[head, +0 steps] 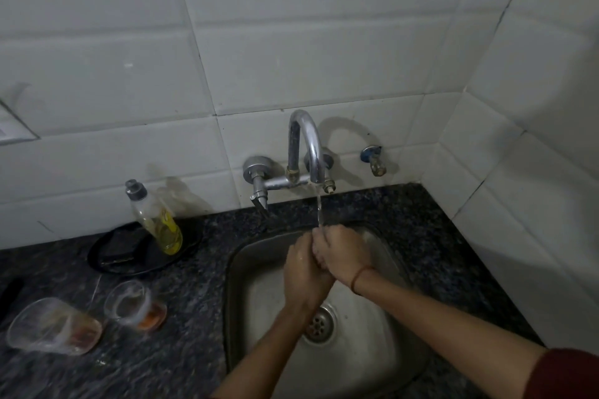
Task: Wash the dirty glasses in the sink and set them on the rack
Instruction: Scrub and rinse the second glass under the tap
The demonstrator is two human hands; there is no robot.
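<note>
Two dirty clear glasses are on the dark granite counter left of the sink: one [55, 325] at the far left with reddish residue at its base, the other [134, 304] nearer the sink with orange residue. Neither is touched. My left hand [301, 275] and my right hand [343, 251] are pressed together over the steel sink [246, 269], under a thin stream of water from the tap [308, 146]. My right hand's fingers curl over my left hand's fingers. Neither hand holds a glass. No rack is in view.
A bottle of yellow dish soap [158, 220] leans on a black plate [110, 256] at the back of the counter. The sink drain [319, 324] shows below my hands. Tiled walls close in behind and to the right. A second small valve [374, 159] sticks out of the wall.
</note>
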